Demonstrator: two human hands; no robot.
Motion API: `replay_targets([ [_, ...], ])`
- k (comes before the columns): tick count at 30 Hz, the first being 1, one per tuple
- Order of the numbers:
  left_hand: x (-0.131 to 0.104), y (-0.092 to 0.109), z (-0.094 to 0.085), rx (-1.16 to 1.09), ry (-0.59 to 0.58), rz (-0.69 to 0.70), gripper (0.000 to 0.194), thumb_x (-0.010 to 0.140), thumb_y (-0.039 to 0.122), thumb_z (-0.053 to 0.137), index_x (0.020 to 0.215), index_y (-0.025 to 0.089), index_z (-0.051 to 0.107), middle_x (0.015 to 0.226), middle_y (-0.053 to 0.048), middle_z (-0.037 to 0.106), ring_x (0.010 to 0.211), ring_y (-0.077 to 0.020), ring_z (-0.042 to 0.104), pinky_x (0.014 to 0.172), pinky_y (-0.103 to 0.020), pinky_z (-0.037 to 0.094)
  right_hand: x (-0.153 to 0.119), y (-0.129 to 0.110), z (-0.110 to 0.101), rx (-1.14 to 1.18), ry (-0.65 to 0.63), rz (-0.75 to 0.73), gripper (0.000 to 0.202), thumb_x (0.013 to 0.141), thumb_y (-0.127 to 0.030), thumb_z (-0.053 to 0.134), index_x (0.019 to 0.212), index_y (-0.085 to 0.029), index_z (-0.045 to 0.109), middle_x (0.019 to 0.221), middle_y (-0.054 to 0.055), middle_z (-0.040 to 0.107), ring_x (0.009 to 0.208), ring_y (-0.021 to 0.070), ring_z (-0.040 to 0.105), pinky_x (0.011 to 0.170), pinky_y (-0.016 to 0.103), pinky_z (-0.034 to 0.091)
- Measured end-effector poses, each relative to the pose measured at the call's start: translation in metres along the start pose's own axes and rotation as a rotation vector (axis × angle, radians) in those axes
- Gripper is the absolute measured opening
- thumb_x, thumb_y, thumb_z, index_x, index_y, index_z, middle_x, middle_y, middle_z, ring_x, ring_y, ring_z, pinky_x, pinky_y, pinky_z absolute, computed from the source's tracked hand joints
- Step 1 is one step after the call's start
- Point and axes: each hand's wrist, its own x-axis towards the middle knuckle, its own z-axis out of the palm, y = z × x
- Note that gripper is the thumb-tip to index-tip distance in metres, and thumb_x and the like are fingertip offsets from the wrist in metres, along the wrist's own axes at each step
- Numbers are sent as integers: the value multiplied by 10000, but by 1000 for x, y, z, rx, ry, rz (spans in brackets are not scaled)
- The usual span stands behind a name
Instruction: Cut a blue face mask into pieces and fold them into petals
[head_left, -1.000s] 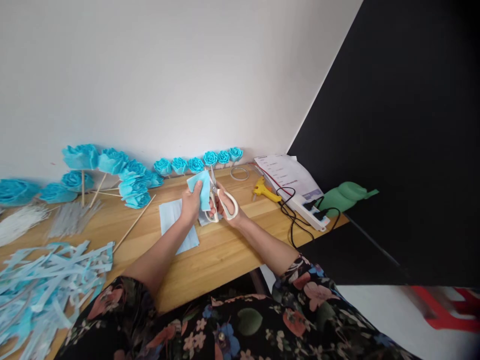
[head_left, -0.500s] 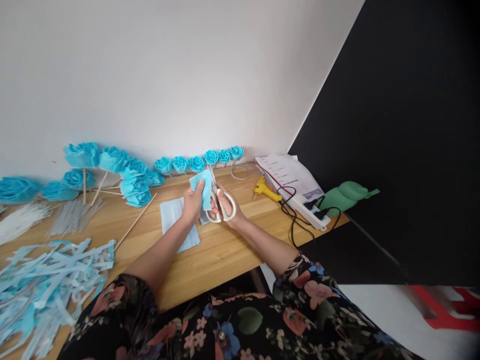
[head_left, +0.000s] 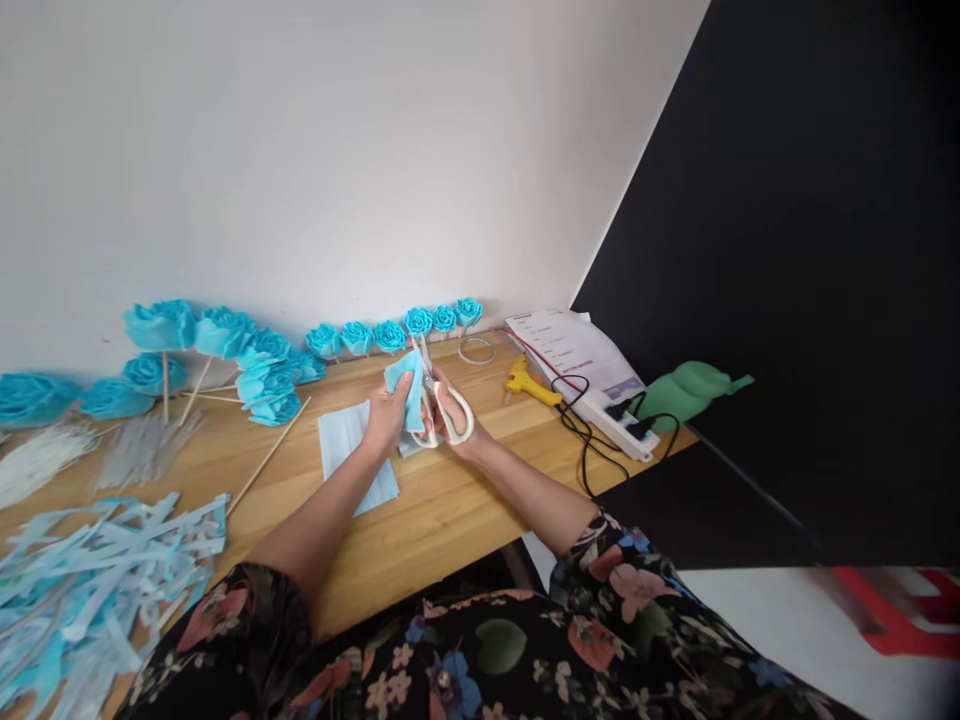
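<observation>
Between the thumb and fingers of my left hand (head_left: pixel 386 412) is a small folded piece of light blue fabric (head_left: pixel 412 376). My right hand (head_left: pixel 450 410) grips a pair of white-handled scissors (head_left: pixel 460 425), fingers through the loops. The blades point up and away from me, along the right edge of the fabric; whether they are cutting into it I cannot tell. Under and beside my left wrist, a stack of pale blue sheets (head_left: pixel 345 440) lies on the wooden table (head_left: pixel 435 520).
Blue fabric flowers (head_left: pixel 262 375) line the wall, several on sticks. Cut strips (head_left: pixel 112 570) heap at the left, near thin clear sticks (head_left: pixel 142 450). At right are a yellow glue gun (head_left: pixel 529 381), a power strip (head_left: pixel 619 425) with black cords, papers (head_left: pixel 574 345) and a ring (head_left: pixel 477 350).
The blue fabric has turned slightly and shifted a little to the right and down in view. The scissors look slightly more open. My head view has shifted slightly.
</observation>
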Motion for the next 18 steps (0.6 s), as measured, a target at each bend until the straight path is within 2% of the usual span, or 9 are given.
replay_targets([
  [8,3,-4,-3,20,-19,-22,451,810,578,644,592,190,574,429,17,507,396,-143,543,388,-245,429,-1,-5,0,6,14,-11,782,797,-695,637,1422,-277,421,632,-74,520,475,82,438,456,222,423],
  [13,10,-6,-7,79,172,47,450,667,590,751,682,174,580,517,35,567,444,-111,509,441,-231,426,-1,-4,1,46,-17,-72,746,801,-630,685,1398,-267,423,620,-81,526,444,70,393,418,200,374],
  [18,14,-2,-8,77,228,60,495,601,605,780,704,162,584,579,39,572,507,-103,499,502,-233,427,8,-16,-16,-90,52,-127,757,801,-650,649,1411,-278,398,618,-82,537,446,89,428,433,209,359],
])
